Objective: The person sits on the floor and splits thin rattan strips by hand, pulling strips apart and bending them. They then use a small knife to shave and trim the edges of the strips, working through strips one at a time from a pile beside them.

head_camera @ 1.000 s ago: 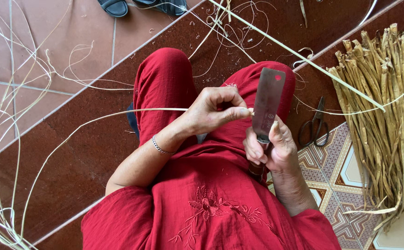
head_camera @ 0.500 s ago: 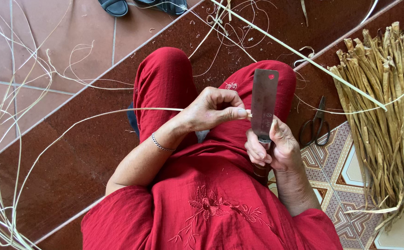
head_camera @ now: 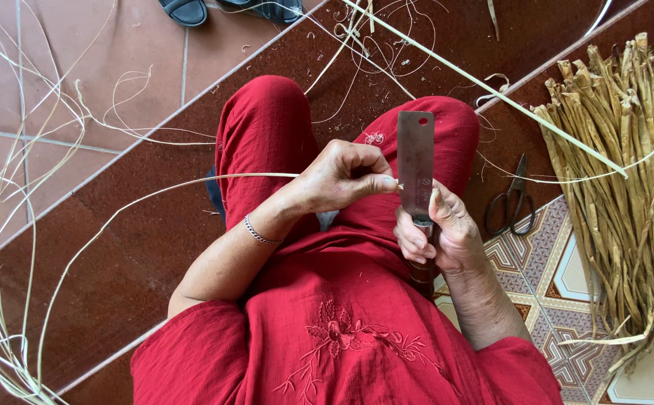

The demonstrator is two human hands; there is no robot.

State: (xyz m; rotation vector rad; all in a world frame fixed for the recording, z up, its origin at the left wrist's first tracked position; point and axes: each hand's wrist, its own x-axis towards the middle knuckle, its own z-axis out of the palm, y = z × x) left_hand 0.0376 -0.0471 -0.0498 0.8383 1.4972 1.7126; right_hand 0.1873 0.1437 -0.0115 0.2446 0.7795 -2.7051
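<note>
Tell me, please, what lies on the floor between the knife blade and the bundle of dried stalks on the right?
In the head view, dark scissors lie on the floor between the knife blade and the bundle of dried stalks.

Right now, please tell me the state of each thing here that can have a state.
Left hand: closed, pinching a thin strip.
Right hand: gripping the knife handle.
Knife: upright, blade against the strip.
Strip: curving away to the floor.
Scissors: closed, lying on the floor.
Stalk bundle: lying loose on the tiles.
</note>
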